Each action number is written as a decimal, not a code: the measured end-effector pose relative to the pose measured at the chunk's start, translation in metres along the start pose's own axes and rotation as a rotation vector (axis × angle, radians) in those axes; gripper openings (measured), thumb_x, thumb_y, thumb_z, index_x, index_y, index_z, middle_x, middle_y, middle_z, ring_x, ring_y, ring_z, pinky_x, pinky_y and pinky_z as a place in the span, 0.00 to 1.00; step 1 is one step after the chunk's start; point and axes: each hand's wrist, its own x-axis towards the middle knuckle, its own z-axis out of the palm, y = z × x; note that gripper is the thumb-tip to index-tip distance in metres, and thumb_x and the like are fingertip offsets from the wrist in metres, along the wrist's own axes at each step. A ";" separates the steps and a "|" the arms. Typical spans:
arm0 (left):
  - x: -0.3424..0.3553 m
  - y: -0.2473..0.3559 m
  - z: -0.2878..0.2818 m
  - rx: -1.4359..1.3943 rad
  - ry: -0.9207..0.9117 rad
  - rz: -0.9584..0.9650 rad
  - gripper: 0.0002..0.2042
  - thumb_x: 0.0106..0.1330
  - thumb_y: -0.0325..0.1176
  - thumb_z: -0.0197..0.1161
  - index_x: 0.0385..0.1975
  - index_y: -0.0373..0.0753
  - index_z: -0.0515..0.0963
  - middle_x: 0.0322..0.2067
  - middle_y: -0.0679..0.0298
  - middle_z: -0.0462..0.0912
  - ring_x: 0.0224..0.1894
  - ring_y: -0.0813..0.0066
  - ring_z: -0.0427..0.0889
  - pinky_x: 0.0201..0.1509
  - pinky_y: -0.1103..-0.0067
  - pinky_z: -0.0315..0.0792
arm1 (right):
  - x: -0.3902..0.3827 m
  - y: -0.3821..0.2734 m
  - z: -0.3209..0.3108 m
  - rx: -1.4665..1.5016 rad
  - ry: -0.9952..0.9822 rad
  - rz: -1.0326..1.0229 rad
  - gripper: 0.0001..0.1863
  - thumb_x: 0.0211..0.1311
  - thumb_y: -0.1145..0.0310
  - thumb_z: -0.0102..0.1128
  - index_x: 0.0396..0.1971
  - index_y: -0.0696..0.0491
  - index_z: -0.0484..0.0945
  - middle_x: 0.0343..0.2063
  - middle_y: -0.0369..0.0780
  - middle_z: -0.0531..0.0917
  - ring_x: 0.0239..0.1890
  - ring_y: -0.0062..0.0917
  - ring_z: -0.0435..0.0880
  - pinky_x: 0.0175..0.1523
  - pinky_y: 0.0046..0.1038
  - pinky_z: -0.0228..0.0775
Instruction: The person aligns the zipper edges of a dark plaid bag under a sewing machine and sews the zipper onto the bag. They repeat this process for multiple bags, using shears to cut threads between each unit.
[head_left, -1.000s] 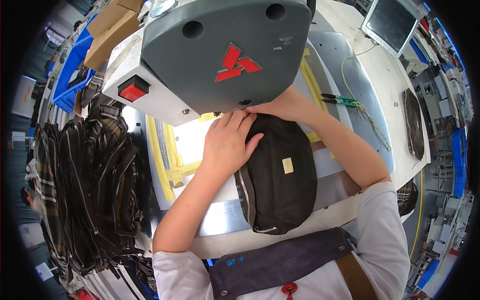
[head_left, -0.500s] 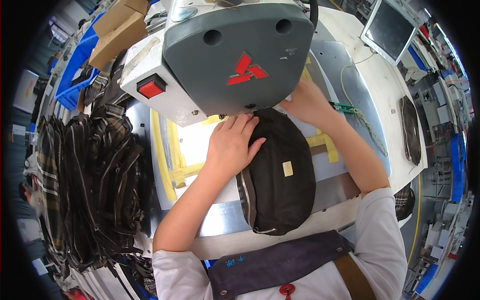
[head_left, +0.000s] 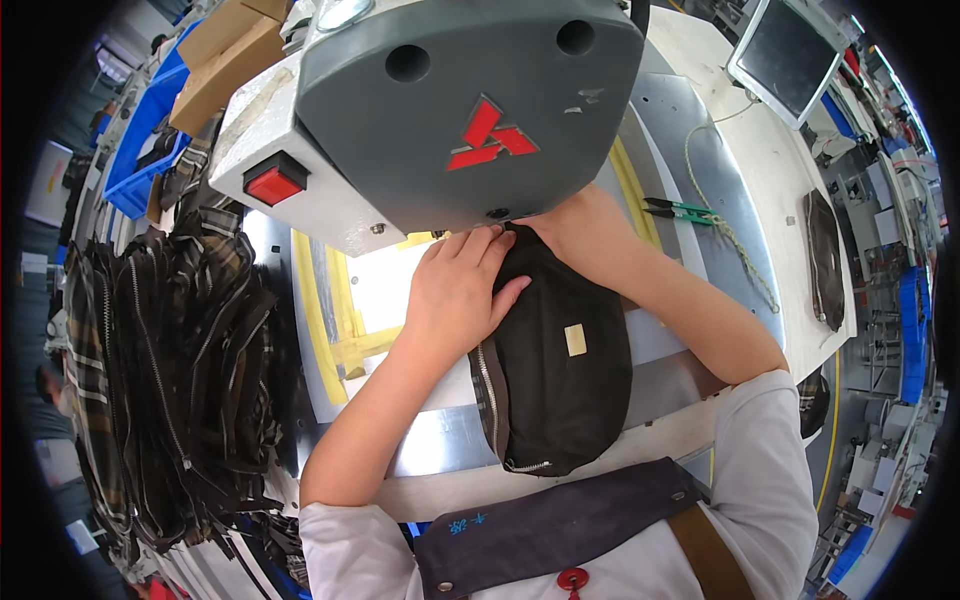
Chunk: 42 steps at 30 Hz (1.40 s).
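Note:
A dark fabric pouch (head_left: 565, 390) with a metal zipper down its left edge and a small cream tag lies under the grey sewing machine head (head_left: 440, 110). My left hand (head_left: 455, 285) rests on the pouch's far left part, fingers stretched out and thumb apart, fingertips close to the head's lower edge. My right hand (head_left: 580, 235) is at the pouch's far end, just beneath the machine head. Its fingers are mostly hidden there. Beneath the pouch is a white plate (head_left: 385, 290) edged with yellow tape.
Green-handled thread snips (head_left: 685, 210) on a cord lie right of the machine. Many plaid and dark zippered pieces (head_left: 185, 370) are piled at left. A blue bin (head_left: 135, 170) and cardboard box (head_left: 225, 60) stand far left. Another dark pouch (head_left: 823, 260) and a screen (head_left: 785, 60) are at right.
My right hand has moved left and nearer, from beside the machine head to the pouch's far end. The snips now show fully. My left hand stays on the pouch.

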 end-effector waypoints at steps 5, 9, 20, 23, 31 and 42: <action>-0.002 0.004 -0.004 -0.018 -0.032 -0.009 0.22 0.54 0.40 0.69 0.47 0.36 0.78 0.47 0.59 0.77 0.48 0.60 0.78 0.52 0.70 0.73 | -0.009 -0.004 0.003 -0.152 -0.086 -0.165 0.06 0.50 0.71 0.57 0.27 0.56 0.80 0.33 0.37 0.77 0.39 0.28 0.77 0.40 0.29 0.74; -0.003 0.004 -0.004 0.014 -0.070 0.000 0.23 0.54 0.40 0.69 0.48 0.37 0.77 0.49 0.59 0.77 0.48 0.60 0.78 0.53 0.70 0.73 | -0.015 -0.002 0.003 -0.145 -0.053 -0.228 0.07 0.49 0.70 0.57 0.26 0.57 0.80 0.33 0.37 0.75 0.38 0.26 0.75 0.39 0.27 0.74; -0.006 0.003 -0.002 -0.133 -0.068 -0.131 0.22 0.52 0.31 0.68 0.48 0.35 0.77 0.53 0.59 0.77 0.50 0.58 0.79 0.54 0.70 0.74 | -0.018 -0.002 0.003 -0.165 -0.064 -0.208 0.08 0.47 0.70 0.57 0.26 0.57 0.81 0.33 0.37 0.75 0.38 0.27 0.75 0.39 0.26 0.72; -0.008 0.003 0.000 -0.102 -0.063 -0.101 0.22 0.52 0.30 0.68 0.48 0.34 0.76 0.53 0.59 0.77 0.50 0.59 0.79 0.54 0.71 0.73 | -0.018 -0.003 0.005 -0.190 -0.069 -0.227 0.08 0.46 0.70 0.58 0.26 0.57 0.81 0.33 0.37 0.75 0.38 0.27 0.75 0.40 0.25 0.71; -0.006 0.005 0.000 -0.009 -0.034 -0.032 0.23 0.51 0.33 0.69 0.48 0.33 0.76 0.51 0.59 0.77 0.48 0.59 0.79 0.53 0.70 0.72 | -0.020 -0.007 0.006 -0.223 -0.079 -0.191 0.08 0.45 0.70 0.58 0.26 0.56 0.81 0.33 0.37 0.75 0.37 0.27 0.76 0.41 0.25 0.71; -0.007 0.005 -0.001 -0.052 -0.041 -0.071 0.23 0.52 0.32 0.69 0.49 0.34 0.76 0.51 0.59 0.76 0.49 0.59 0.79 0.53 0.70 0.74 | -0.018 -0.005 0.006 -0.213 -0.054 -0.215 0.09 0.45 0.70 0.58 0.26 0.57 0.81 0.33 0.37 0.75 0.37 0.26 0.75 0.40 0.26 0.71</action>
